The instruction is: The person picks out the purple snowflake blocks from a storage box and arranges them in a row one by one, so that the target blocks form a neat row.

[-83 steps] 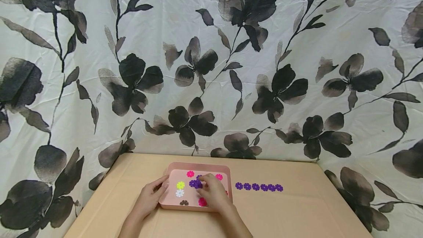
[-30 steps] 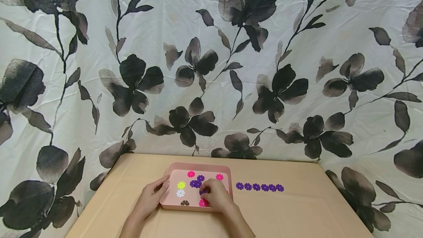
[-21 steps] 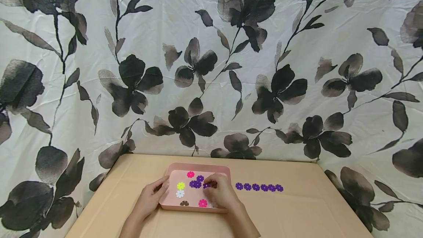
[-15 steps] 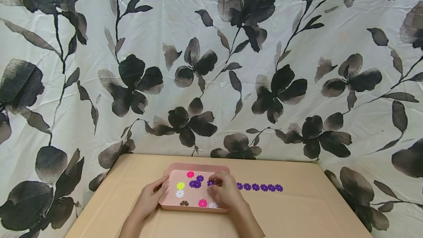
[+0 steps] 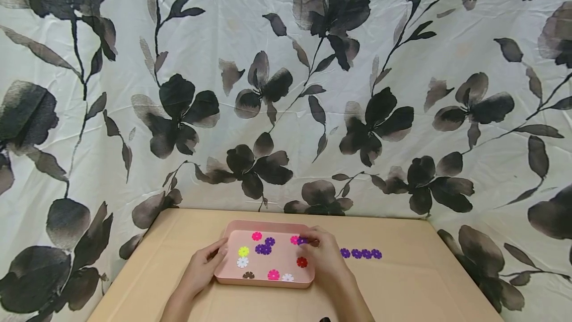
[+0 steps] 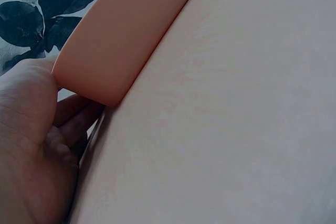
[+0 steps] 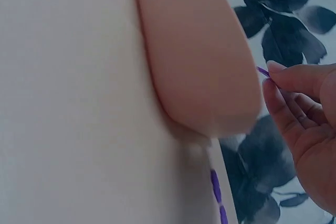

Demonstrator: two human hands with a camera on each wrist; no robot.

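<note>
At lower centre, the left hand (image 5: pixel 205 266) grips the tray (image 5: pixel 263 281); the right hand (image 5: pixel 327 254) pinches a purple flower (image 5: pixel 301 240), best held lightly and clear of the rim (image 5: pixel 268 222).

pink tray (image 5: pixel 283 257): shallow, rectangular, lying flat | purple flower piece (image 5: pixel 302 240): pinched, above tray's right end

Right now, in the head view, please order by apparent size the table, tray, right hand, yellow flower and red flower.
Largest to smallest:
Table
Tray
Right hand
Yellow flower and red flower: too alike to rank
</note>
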